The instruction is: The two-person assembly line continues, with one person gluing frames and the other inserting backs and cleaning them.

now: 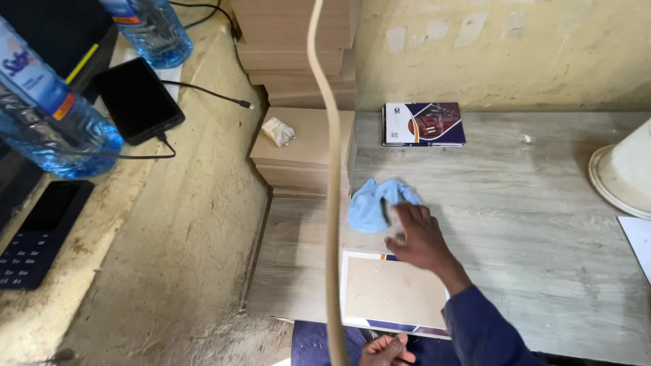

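My right hand (417,238) reaches out from a dark blue sleeve over the grey wood-grain table (529,224). Its fingers are spread and rest on the near edge of a crumpled light blue cloth (369,203). Just below that hand lies a flat beige panel with a white and blue border (386,293). My left hand (385,351) shows at the bottom edge, its fingers curled around a long thin beige strip (332,169) that curves up through the whole frame.
Stacked beige boards (305,146) stand at the table's far left with a crumpled scrap on top. A printed booklet (424,124) lies by the wall. A white round object (627,173) sits far right. On the left ledge are two water bottles (47,115), a phone (137,100) with cable, and a calculator (37,230).
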